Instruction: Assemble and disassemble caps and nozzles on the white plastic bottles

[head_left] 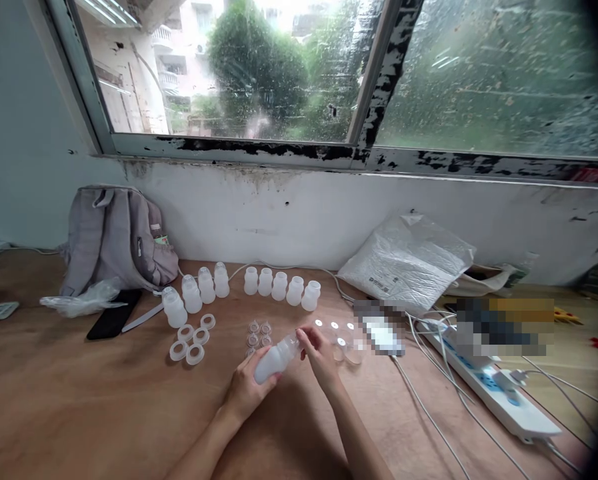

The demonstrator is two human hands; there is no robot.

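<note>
My left hand (246, 387) is wrapped round the body of a frosted baby bottle (273, 363), tilted with its top toward the upper right. At that end, the fingers of my right hand (321, 357) pinch the clear cap (292, 341). Left of the bottle top, several silicone nipples (253, 340) lie in a group, partly hidden by my left hand. Just right of my right hand are several clear caps (355, 353). White collar rings (195, 355) lie further left. Behind stand open bottles (279, 287) in a row and several capped bottles (191, 295).
A grey backpack (116, 233), a black phone (113, 315) and a crumpled plastic bag (86, 298) are at the left. At the right are a silvery packing bag (409, 260), a blurred device, cables and a white power strip (523, 413). A wall and window rise behind.
</note>
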